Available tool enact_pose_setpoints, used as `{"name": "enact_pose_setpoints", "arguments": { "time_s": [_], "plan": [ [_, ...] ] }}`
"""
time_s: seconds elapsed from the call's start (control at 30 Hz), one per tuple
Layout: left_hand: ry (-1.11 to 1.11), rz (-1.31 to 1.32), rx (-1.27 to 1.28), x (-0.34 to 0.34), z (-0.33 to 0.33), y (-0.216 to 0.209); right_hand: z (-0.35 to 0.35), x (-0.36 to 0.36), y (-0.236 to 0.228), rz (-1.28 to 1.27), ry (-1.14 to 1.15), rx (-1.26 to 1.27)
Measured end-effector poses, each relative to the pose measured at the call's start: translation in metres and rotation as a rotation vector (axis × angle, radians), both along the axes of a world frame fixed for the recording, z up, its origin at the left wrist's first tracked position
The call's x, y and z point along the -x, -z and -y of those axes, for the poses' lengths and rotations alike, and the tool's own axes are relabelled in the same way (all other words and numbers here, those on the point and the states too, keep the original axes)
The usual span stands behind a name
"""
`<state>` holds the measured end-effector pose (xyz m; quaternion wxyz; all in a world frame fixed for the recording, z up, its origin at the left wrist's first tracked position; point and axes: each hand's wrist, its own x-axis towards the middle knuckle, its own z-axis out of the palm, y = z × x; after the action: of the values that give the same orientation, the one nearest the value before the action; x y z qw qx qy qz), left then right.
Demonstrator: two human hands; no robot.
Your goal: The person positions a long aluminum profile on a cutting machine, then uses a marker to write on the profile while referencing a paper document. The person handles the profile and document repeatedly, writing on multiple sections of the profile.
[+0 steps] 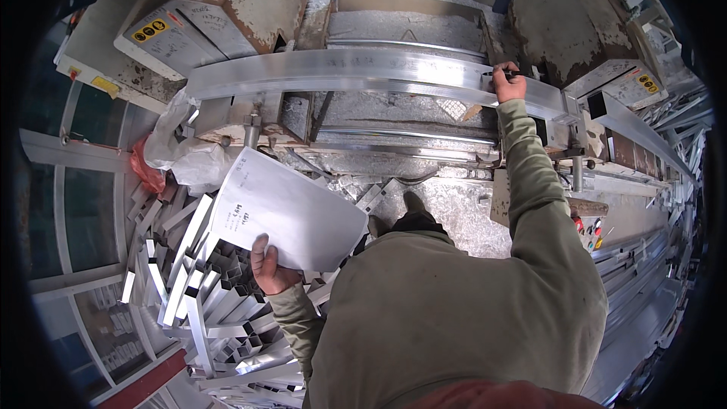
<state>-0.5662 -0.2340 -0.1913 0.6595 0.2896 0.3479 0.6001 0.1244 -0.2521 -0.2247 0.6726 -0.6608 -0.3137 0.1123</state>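
Observation:
My left hand [271, 266] grips the lower edge of a white sheet of paper [291, 216], thumb on top. The paper has some dark print and handwriting and hangs over the cut profiles at my left. Out ahead, my right hand [509, 83] is closed at the right part of a long silvery aluminium profile [341, 68]. A small dark pen-like object [511, 73] shows at its fingers; its exact kind is hard to make out. The profile lies crosswise on the machine, between two worn housings.
A left machine housing [219, 15] and a right one [583, 23] flank the bed. Another profile [644, 132] extends to the right. Many cut profiles [219, 295] are piled at left, beside plastic bags [201, 163]. A button panel [589, 233] sits low at right, near long stacked profiles [636, 295].

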Motion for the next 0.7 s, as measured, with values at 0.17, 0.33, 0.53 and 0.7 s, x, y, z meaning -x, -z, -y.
{"name": "enact_pose_setpoints", "arguments": {
  "time_s": [0.17, 0.33, 0.53, 0.7],
  "plan": [
    [0.010, 0.019, 0.026, -0.006, -0.002, -0.002, 0.000, -0.003, 0.000, 0.070, 0.015, 0.013],
    [0.000, 0.021, 0.017, -0.008, -0.002, -0.005, 0.003, 0.001, -0.005, 0.042, 0.040, 0.000],
    [0.006, 0.010, 0.018, -0.007, -0.002, -0.003, -0.001, -0.002, -0.008, 0.147, 0.084, 0.074],
    [0.009, 0.010, 0.019, -0.010, -0.001, -0.007, 0.017, -0.006, -0.009, 0.020, 0.029, -0.036]
  ]
}}
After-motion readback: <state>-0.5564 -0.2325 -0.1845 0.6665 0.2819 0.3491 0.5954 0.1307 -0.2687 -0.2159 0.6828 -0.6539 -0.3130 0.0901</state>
